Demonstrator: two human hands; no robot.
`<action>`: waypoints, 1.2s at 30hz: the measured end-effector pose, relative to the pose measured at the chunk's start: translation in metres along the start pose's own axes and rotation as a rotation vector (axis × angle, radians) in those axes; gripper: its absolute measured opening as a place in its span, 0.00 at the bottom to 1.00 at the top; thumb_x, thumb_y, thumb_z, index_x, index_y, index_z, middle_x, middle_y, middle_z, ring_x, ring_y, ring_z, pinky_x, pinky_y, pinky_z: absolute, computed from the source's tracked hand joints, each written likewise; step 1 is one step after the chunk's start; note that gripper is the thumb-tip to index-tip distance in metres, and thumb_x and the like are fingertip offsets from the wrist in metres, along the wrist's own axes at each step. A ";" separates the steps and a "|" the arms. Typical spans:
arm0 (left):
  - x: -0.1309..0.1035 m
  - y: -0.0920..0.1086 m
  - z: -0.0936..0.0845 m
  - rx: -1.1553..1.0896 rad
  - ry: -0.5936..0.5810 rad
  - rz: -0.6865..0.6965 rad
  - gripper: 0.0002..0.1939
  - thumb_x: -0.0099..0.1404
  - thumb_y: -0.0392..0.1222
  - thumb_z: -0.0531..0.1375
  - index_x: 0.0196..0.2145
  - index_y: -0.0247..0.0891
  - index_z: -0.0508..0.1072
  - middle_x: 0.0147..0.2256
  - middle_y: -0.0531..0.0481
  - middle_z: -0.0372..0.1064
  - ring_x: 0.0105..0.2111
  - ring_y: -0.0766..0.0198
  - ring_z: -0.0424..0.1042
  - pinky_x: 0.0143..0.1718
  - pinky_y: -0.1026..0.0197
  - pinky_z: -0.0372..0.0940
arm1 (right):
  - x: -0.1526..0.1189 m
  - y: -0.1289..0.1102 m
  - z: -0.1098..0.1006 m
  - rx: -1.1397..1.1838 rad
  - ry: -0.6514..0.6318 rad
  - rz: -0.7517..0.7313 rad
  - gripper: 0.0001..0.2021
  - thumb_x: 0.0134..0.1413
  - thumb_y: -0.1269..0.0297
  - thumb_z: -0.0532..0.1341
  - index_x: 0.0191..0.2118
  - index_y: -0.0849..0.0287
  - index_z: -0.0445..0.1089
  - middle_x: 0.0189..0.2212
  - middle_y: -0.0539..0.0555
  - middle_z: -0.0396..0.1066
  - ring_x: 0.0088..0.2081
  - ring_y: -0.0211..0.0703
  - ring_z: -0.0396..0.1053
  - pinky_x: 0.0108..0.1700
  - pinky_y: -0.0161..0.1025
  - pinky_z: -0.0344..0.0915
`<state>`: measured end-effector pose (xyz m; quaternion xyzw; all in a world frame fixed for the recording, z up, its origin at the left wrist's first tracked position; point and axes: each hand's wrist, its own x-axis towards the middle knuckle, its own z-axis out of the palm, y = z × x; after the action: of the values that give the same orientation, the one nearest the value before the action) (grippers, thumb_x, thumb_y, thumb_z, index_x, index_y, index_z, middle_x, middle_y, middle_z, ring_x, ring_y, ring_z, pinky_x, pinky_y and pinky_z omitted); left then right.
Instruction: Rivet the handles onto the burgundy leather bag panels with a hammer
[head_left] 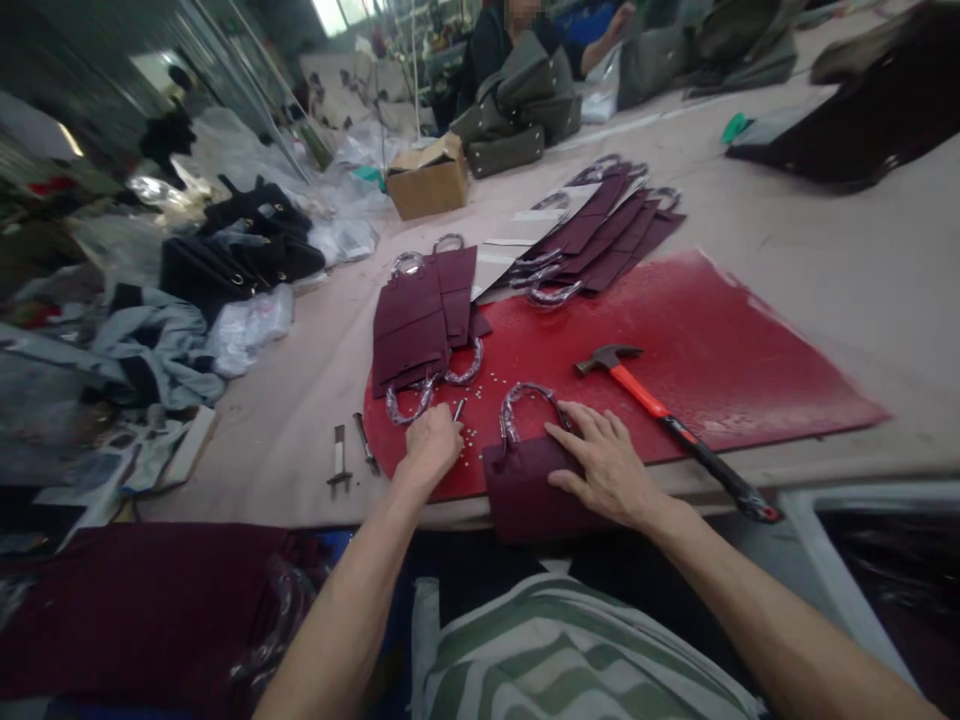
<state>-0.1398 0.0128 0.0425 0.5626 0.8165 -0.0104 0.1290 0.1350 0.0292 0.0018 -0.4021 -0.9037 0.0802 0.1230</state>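
Note:
My left hand (433, 442) is closed, with the tip of a small metal rod (459, 408) sticking up from its fingers; the rest of that rod is hidden. Spread fingers of my right hand (600, 462) rest on a burgundy bag panel (529, 490) and reach the base of its plastic-wrapped handle (525, 392). The panel lies partly over the near edge of a red mat (720, 370). Tiny pale bits (471, 432) are scattered between my hands. To the right lies a claw hammer (652, 400) with an orange and black handle.
More burgundy panels with wrapped handles lie in a left pile (411, 320) and a far pile (600, 235). Two metal tools (340, 460) sit left of the mat. A cardboard box (429, 180), dark bags (517, 105) and a person (487, 45) are across the table.

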 end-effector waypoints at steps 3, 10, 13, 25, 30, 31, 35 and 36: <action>0.012 -0.004 -0.003 -0.073 -0.057 0.008 0.07 0.63 0.41 0.60 0.29 0.36 0.73 0.36 0.34 0.77 0.43 0.45 0.77 0.42 0.53 0.68 | 0.000 -0.002 -0.003 0.022 -0.018 0.019 0.32 0.56 0.50 0.67 0.64 0.56 0.65 0.68 0.64 0.49 0.66 0.62 0.49 0.66 0.63 0.46; -0.017 -0.001 0.002 -1.381 -0.171 -0.104 0.12 0.57 0.40 0.65 0.37 0.37 0.67 0.26 0.52 0.74 0.24 0.62 0.76 0.28 0.62 0.71 | -0.001 -0.004 -0.004 0.061 -0.009 0.028 0.32 0.56 0.50 0.66 0.64 0.55 0.65 0.69 0.61 0.49 0.67 0.60 0.47 0.67 0.62 0.45; -0.042 0.025 0.013 -1.801 -0.251 -0.046 0.25 0.52 0.43 0.71 0.46 0.37 0.68 0.30 0.51 0.77 0.29 0.63 0.78 0.38 0.59 0.74 | -0.001 -0.004 -0.003 0.062 -0.009 0.034 0.33 0.55 0.49 0.67 0.64 0.55 0.64 0.69 0.61 0.49 0.67 0.60 0.47 0.67 0.62 0.44; -0.058 0.078 0.053 -1.454 0.034 0.155 0.06 0.62 0.38 0.62 0.37 0.36 0.69 0.36 0.47 0.76 0.36 0.63 0.79 0.44 0.59 0.73 | -0.002 -0.005 -0.004 0.080 0.021 0.033 0.33 0.54 0.49 0.68 0.63 0.55 0.65 0.69 0.61 0.50 0.67 0.60 0.48 0.67 0.61 0.43; -0.064 0.078 0.057 -1.315 0.099 0.220 0.03 0.64 0.37 0.60 0.36 0.37 0.70 0.35 0.47 0.77 0.37 0.63 0.78 0.43 0.60 0.73 | -0.003 -0.007 -0.005 0.091 0.016 0.043 0.32 0.54 0.50 0.68 0.63 0.55 0.65 0.69 0.60 0.49 0.67 0.60 0.48 0.67 0.61 0.43; -0.065 0.078 0.058 -1.290 0.117 0.226 0.03 0.64 0.37 0.60 0.37 0.37 0.71 0.36 0.47 0.77 0.38 0.63 0.78 0.43 0.60 0.73 | -0.003 -0.007 -0.006 0.093 0.015 0.044 0.32 0.54 0.50 0.68 0.63 0.55 0.65 0.69 0.60 0.49 0.67 0.60 0.48 0.67 0.61 0.43; -0.066 0.078 0.063 -1.210 0.188 0.260 0.02 0.65 0.37 0.59 0.37 0.38 0.71 0.37 0.48 0.78 0.40 0.61 0.78 0.46 0.58 0.73 | -0.003 -0.006 -0.006 0.099 0.016 0.047 0.32 0.55 0.51 0.67 0.63 0.55 0.65 0.69 0.59 0.49 0.67 0.60 0.47 0.68 0.61 0.42; -0.066 0.078 0.064 -1.188 0.199 0.272 0.02 0.66 0.37 0.59 0.37 0.39 0.72 0.37 0.48 0.78 0.40 0.61 0.78 0.46 0.58 0.72 | -0.003 -0.006 -0.006 0.100 0.015 0.047 0.32 0.55 0.51 0.67 0.63 0.55 0.65 0.69 0.59 0.48 0.67 0.60 0.47 0.68 0.60 0.42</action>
<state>-0.0331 -0.0293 0.0052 0.4919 0.6119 0.5151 0.3439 0.1342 0.0233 0.0089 -0.4172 -0.8879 0.1252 0.1480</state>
